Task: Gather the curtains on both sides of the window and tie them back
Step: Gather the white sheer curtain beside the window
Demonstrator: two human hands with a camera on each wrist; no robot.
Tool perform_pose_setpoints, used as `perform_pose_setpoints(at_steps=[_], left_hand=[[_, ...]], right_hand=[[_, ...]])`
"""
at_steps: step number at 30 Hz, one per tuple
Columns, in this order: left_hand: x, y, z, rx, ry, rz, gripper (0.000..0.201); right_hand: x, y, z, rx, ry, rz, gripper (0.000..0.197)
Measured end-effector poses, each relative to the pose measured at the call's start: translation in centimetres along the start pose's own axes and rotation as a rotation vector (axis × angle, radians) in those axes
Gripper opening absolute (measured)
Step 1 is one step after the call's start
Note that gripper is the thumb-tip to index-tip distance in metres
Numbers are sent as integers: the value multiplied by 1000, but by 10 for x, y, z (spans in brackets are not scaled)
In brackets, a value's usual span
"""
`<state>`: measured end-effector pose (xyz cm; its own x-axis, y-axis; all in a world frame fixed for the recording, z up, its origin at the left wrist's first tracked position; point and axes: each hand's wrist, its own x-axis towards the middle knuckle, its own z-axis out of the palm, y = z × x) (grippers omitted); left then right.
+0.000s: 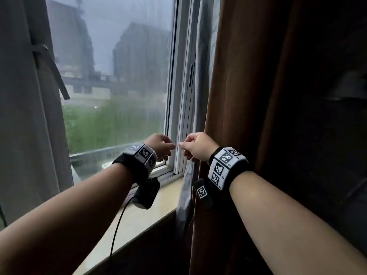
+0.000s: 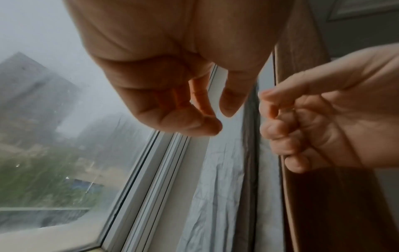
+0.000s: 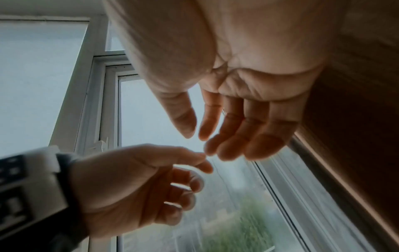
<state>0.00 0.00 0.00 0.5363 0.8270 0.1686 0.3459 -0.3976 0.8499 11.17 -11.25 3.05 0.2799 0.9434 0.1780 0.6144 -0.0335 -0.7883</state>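
Observation:
The pale left curtain [image 1: 19,116] hangs gathered at the window's left side with a band [image 1: 39,51] round it. The brown right curtain [image 1: 248,96] hangs loose, with a grey lining [image 1: 206,56] behind its edge. My two hands meet fingertip to fingertip in front of the window frame [image 1: 178,96]. The left hand [image 1: 172,145] pinches thumb to forefinger on what looks like a thin string [image 3: 218,172]. The right hand [image 1: 181,145] has its fingers curled, and the thin string [image 2: 345,136] runs across its palm beside the brown curtain's edge [image 2: 285,179].
A pale stone sill [image 1: 151,211] runs below the hands. Rain-streaked glass [image 1: 119,96] fills the middle, with buildings and greenery outside. The room to the right of the brown curtain is dark. A camera cable [image 1: 117,225] hangs from my left wrist.

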Motion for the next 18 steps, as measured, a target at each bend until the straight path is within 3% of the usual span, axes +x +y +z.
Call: perform_pose_setpoints(at_steps=[5,12,18], left_hand=[[23,-32,33,-50,-20,-61,20],[53,-65,74,-42,11,29,34],[80,-74,104,-12,-143,113,84]], right_hand=[[22,40,17,-25,37,-41,23],[42,81,16,36,206,-60,20],[51,102,0,61,261,-14,29]])
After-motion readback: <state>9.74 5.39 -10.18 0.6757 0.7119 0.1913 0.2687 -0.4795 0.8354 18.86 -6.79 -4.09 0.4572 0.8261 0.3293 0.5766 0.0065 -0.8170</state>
